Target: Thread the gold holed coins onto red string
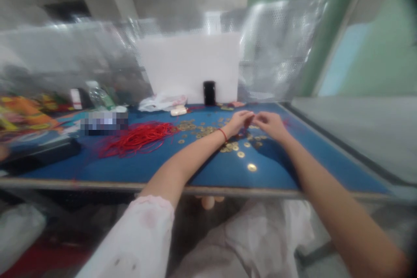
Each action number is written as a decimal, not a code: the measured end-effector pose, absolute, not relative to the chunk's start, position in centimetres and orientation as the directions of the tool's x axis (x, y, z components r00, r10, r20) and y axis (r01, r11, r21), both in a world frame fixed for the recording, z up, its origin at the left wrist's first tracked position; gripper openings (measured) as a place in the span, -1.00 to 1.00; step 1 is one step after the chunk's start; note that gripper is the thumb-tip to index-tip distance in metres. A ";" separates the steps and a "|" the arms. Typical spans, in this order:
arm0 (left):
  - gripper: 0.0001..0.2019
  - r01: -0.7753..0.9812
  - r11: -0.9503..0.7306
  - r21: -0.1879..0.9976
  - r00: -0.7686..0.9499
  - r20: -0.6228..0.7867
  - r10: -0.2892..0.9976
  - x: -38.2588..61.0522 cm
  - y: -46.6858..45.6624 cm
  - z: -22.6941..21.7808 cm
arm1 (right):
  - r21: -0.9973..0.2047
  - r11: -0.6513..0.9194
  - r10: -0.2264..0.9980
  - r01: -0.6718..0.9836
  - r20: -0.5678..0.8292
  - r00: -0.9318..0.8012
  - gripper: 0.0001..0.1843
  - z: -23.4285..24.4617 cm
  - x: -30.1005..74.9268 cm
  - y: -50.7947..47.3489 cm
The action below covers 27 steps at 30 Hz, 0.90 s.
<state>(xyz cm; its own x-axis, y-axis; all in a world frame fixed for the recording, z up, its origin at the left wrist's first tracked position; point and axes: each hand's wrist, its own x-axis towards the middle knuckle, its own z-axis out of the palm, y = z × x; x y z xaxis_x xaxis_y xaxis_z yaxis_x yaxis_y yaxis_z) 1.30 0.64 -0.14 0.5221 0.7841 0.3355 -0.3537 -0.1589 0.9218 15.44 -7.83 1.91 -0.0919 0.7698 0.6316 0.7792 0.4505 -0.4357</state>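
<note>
Both my hands meet over a scatter of small gold coins (239, 153) on a blue table (156, 169). My left hand (240, 120), with a red cord round its wrist, has its fingers pinched together. My right hand (271, 124) also pinches, fingertips touching those of the left. What they hold between them is too small and blurred to name. A heap of red strings (137, 137) lies to the left of the coins.
A black cylinder (209, 92) stands before a white board (189, 67) at the back. A white plastic bag (161, 101), a clear bottle (99, 96) and colourful items (26, 115) lie at the left. The table's metal front edge (97, 183) is near me.
</note>
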 end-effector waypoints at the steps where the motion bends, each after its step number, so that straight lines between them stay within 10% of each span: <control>1: -0.75 -0.353 -0.148 0.924 0.511 0.323 0.797 1.3 0.5 0.0 | -0.395 0.443 0.781 0.805 0.610 -0.130 -0.83 1.8 15.3 -7.9; 7: -0.79 -0.301 -0.166 0.939 0.430 0.289 0.855 1.1 0.3 0.2 | -0.329 0.273 0.811 0.904 0.585 -0.032 -0.86 1.7 15.1 -7.9; 27: -0.83 -0.261 -0.147 0.954 0.343 0.234 0.910 0.6 0.9 0.4 | -0.903 0.227 0.964 0.364 0.155 -0.216 -0.65 2.6 14.9 -8.7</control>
<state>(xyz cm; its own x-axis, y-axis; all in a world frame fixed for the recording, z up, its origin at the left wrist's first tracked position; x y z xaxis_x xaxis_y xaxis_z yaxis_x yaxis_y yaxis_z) 0.55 0.87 0.40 0.3426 0.9099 0.2340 -0.2606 -0.1473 0.9542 14.94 -8.67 2.58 -0.2156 0.9641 0.1550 0.3641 0.2267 -0.9034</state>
